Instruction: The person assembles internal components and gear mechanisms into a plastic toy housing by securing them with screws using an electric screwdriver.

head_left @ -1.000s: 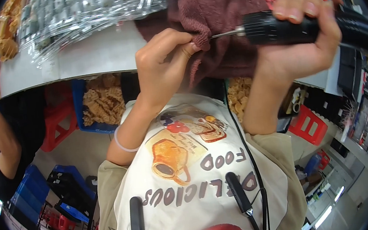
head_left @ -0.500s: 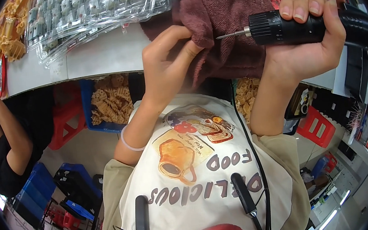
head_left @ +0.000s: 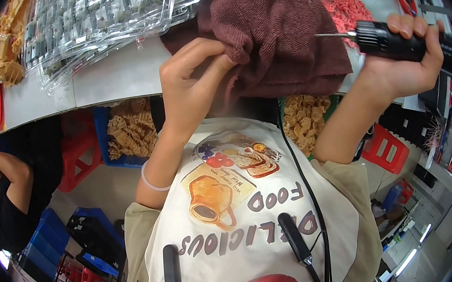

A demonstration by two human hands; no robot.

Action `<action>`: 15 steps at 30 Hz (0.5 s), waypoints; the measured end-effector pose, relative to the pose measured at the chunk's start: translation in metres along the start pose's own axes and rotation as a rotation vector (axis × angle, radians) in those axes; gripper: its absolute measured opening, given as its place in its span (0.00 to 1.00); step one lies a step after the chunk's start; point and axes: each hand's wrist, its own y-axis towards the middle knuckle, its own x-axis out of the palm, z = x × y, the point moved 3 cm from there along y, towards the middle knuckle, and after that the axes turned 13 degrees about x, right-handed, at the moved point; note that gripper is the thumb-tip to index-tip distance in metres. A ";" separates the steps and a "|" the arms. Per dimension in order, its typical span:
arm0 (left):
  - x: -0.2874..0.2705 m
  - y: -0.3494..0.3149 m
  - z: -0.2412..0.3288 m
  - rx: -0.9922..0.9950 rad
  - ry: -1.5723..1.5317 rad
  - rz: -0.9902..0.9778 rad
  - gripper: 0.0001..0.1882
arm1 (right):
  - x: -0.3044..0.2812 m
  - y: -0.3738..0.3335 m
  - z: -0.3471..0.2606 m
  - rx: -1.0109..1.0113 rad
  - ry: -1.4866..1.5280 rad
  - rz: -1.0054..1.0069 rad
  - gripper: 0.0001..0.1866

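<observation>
Fingers of the left hand [head_left: 192, 84] pinch a fold of the maroon cloth [head_left: 280, 25] lying on the white table [head_left: 115, 78]. Right hand [head_left: 400, 65], well apart, grips a black electric screwdriver [head_left: 392, 41], its bit pointing toward the cloth. Clear plastic trays [head_left: 109, 21] lie beyond the left hand.

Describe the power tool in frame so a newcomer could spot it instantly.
Start at the white worktable along the top, then go to its right end past the maroon towel. There the right hand holds a black electric screwdriver. It is the only black cylinder there, with a thin metal bit pointing left at the towel.
</observation>
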 end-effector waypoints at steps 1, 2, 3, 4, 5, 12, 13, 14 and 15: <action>-0.002 -0.001 -0.001 0.006 0.007 -0.063 0.05 | -0.013 0.005 -0.012 -0.050 -0.095 0.040 0.13; -0.006 -0.001 0.001 0.011 0.002 -0.058 0.05 | -0.024 0.007 -0.023 -0.113 -0.170 0.123 0.13; -0.008 -0.001 0.005 0.060 0.073 -0.112 0.06 | -0.042 0.013 -0.037 -0.106 -0.209 0.134 0.13; -0.010 0.000 0.010 0.112 0.143 -0.168 0.08 | -0.055 0.014 -0.051 -0.136 -0.292 0.164 0.15; -0.017 0.000 0.015 0.142 0.181 -0.214 0.10 | -0.070 0.018 -0.062 -0.150 -0.372 0.236 0.16; -0.089 -0.012 0.051 0.623 0.391 0.302 0.04 | -0.170 0.043 -0.111 0.095 -0.922 0.562 0.21; -0.107 -0.007 0.052 0.641 0.411 0.305 0.04 | -0.190 0.047 -0.113 0.092 -1.012 0.585 0.19; -0.127 -0.005 0.054 0.690 0.420 0.244 0.03 | -0.207 0.048 -0.115 0.111 -1.103 0.613 0.19; -0.138 -0.001 0.058 0.732 0.431 0.183 0.06 | -0.224 0.052 -0.117 0.149 -1.199 0.631 0.20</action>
